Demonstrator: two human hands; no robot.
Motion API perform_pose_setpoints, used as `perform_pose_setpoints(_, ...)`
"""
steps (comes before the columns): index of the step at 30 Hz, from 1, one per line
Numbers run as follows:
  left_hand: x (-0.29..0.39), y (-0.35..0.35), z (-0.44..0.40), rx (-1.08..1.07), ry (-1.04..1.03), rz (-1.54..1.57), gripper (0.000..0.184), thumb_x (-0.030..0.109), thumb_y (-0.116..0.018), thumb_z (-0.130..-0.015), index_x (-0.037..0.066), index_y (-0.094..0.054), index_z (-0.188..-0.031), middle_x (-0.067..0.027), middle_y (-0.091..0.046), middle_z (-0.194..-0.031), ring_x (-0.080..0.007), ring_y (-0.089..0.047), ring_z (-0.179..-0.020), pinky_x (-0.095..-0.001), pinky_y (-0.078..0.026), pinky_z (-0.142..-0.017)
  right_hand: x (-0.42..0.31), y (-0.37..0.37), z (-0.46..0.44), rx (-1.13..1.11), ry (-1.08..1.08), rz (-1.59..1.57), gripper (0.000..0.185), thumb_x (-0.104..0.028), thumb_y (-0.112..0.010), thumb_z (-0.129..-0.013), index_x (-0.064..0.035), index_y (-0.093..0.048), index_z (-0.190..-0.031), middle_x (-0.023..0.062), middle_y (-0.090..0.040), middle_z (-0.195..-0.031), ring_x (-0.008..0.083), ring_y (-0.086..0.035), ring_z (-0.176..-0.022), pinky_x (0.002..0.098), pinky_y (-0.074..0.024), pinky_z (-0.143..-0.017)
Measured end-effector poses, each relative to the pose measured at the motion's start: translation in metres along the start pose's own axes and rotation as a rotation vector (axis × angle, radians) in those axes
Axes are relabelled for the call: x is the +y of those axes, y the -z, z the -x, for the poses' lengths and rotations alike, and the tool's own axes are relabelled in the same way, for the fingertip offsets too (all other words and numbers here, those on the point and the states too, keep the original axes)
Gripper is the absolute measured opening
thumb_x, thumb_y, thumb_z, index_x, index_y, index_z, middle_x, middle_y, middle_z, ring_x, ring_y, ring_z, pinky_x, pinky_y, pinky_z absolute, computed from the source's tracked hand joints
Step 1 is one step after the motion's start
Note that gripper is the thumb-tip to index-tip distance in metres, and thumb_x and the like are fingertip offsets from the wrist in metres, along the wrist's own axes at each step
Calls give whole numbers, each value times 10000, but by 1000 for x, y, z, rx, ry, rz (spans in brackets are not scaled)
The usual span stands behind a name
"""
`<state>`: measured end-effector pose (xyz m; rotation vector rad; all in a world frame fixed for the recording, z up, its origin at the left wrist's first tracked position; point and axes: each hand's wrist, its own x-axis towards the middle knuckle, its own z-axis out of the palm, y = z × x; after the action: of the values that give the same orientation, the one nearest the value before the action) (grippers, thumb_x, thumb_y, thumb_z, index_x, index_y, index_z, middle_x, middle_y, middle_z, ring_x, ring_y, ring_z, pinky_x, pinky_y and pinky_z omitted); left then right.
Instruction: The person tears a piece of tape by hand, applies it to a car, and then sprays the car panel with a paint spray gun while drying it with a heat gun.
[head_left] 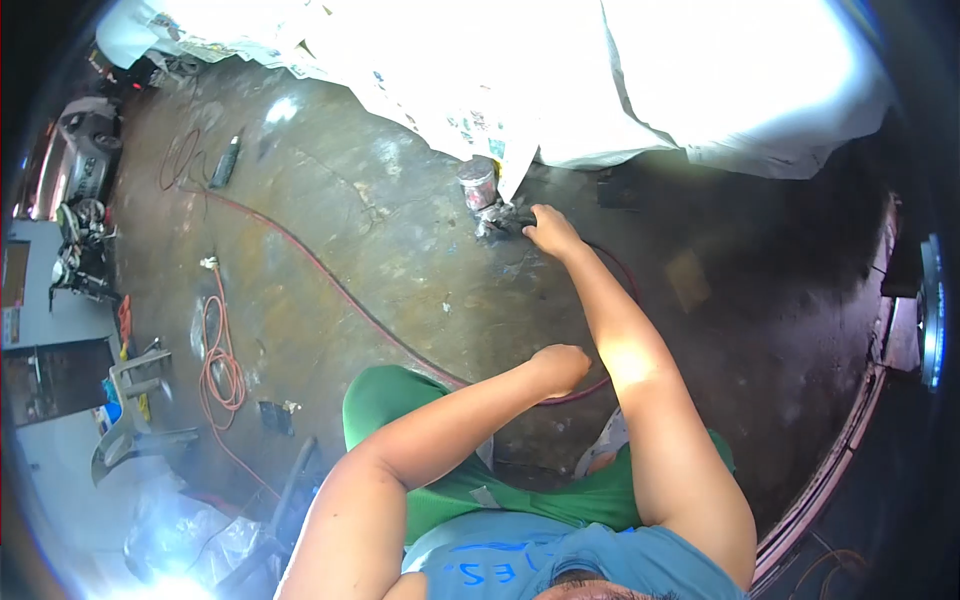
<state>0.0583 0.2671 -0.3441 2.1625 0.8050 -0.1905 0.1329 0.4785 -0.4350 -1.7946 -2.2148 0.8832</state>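
Your right hand (553, 232) reaches out ahead of you, its grip closed around the back end of a spray gun (497, 218). The gun is just in front of the hanging edge of the white sheeting (480, 60), with its stained cup (478, 182) standing upright on top, close to a pointed flap of that sheeting. You can't tell from here whether the gun touches the floor (350, 190).

Your left hand (562, 371) is nearer your body, fingers curled into a loose fist in front of your green trousers (380, 400). The red hose (345, 291) passes just beside that fist; whether your grip there has hold of anything, you can't tell. The hose runs off across the floor to your left, towards a dark bottle (226, 162). A coiled orange cord (236, 392) lies further to your left, near a chair (130, 400).
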Motion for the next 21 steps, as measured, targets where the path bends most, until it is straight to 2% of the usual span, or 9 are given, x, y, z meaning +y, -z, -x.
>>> perform_pose_setpoints(3,1,18,20,82,68,171,215,97,-559,-910,44,-686,-1075,-220,-709,-956,-415,-690,-914,-499,-548,-770,6,-28,-36,-150,-13,-10,477,-342,-717,-859,-55,-602,-1221,192,-608,-1310,398,-550,-1239,557,-424,-1030)
perform_pose_setpoints(6,-1,14,19,107,180,145,200,129,-538,-920,63,-689,-1033,-212,-709,-923,-401,-705,-889,-526,-560,-739,16,-52,-53,-206,-98,-73,489,-348,-738,-836,-63,-615,-1214,196,-605,-1319,398,-540,-1259,608,-396,-1036)
perform_pose_setpoints(9,3,26,14,-63,286,144,259,225,-563,-922,31,-716,-1001,-216,-720,-942,-395,-710,-890,-522,-559,-753,17,-70,-42,-192,106,-241,389,-275,-760,-815,-32,-657,-1101,212,-683,-1137,398,-644,-1068,464,-503,-902)
perform_pose_setpoints(11,1,27,4,-150,298,114,300,267,-587,-907,17,-731,-991,-215,-723,-983,-390,-711,-906,-514,-558,-770,2,-69,-16,-218,229,-176,330,-224,-738,-806,-27,-658,-1058,214,-684,-1082,387,-646,-1056,477,-503,-898)
perform_pose_setpoints(14,7,27,-10,-314,190,40,321,247,-609,-894,22,-708,-1101,-229,-693,-1118,-385,-672,-1043,-489,-528,-872,-39,-25,44,-273,292,-172,369,-213,-717,-781,-7,-641,-1078,218,-637,-1139,423,-605,-1084,479,-487,-909)
perform_pose_setpoints(16,8,8,-30,-384,48,1,360,233,-577,-923,31,-663,-1208,-237,-656,-1212,-389,-637,-1112,-481,-495,-940,-84,50,87,-305,333,-236,362,-203,-712,-783,11,-637,-1065,224,-631,-1148,418,-611,-1069,477,-490,-903)
perform_pose_setpoints(19,39,29,-38,-202,-261,57,405,162,-594,-907,42,-613,-1293,-231,-607,-1304,-375,-577,-1212,-472,-455,-999,-119,145,124,-243,395,-185,390,-140,-694,-783,-3,-627,-1142,238,-628,-1178,428,-613,-1055,460,-508,-896)
perform_pose_setpoints(20,22,-10,-76,-368,-278,-61,429,106,-613,-885,47,-599,-1310,-220,-602,-1312,-381,-559,-1226,-467,-451,-1001,-138,186,141,-210,403,-194,412,-126,-685,-787,-8,-621,-1177,244,-631,-1191,440,-613,-1046,460,-512,-894)
perform_pose_setpoints(21,30,1,-76,-263,-311,64,385,122,-610,-884,44,-618,-1261,-224,-623,-1251,-391,-582,-1170,-474,-464,-965,-147,216,155,-95,392,-252,402,-108,-677,-800,-15,-621,-1186,227,-662,-1098,403,-652,-944,445,-531,-833)
